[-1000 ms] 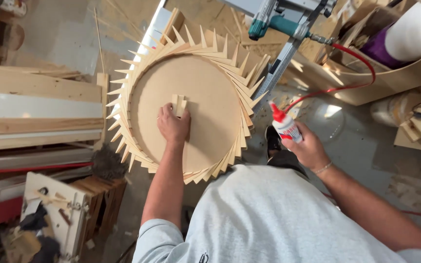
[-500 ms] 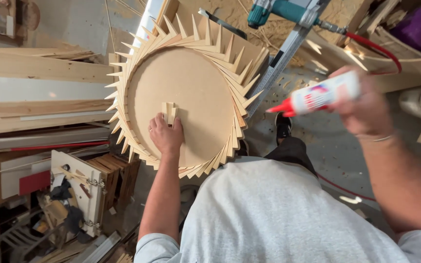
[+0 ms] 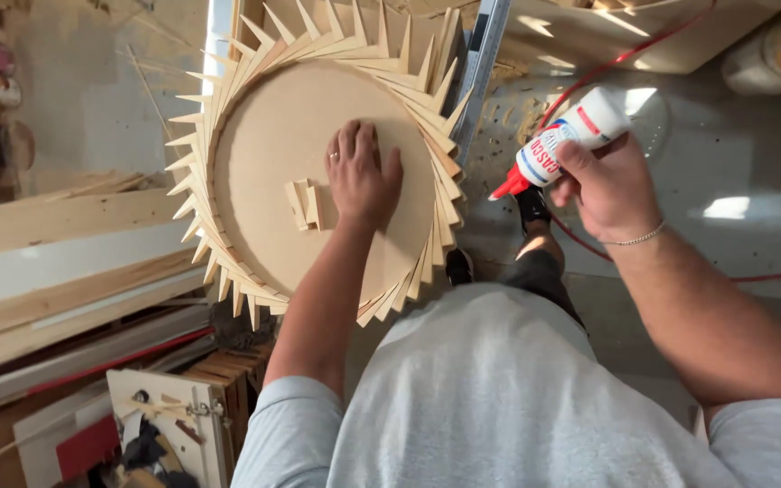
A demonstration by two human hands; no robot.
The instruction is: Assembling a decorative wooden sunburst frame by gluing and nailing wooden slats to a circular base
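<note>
Head view: the left hand (image 3: 361, 176) is laid flat, fingers spread, on the round wooden disc (image 3: 273, 136) ringed with pointed slats (image 3: 427, 108), just beside small wood blocks (image 3: 303, 204). A glue bottle (image 3: 564, 137) is gripped in the closed right hand (image 3: 603, 185), red nozzle aimed discward; steady downward pressure would probably suit gluing

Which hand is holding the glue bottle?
The right hand grips the red-tipped glue bottle; the left hand lies flat on the round wooden disc.
</note>
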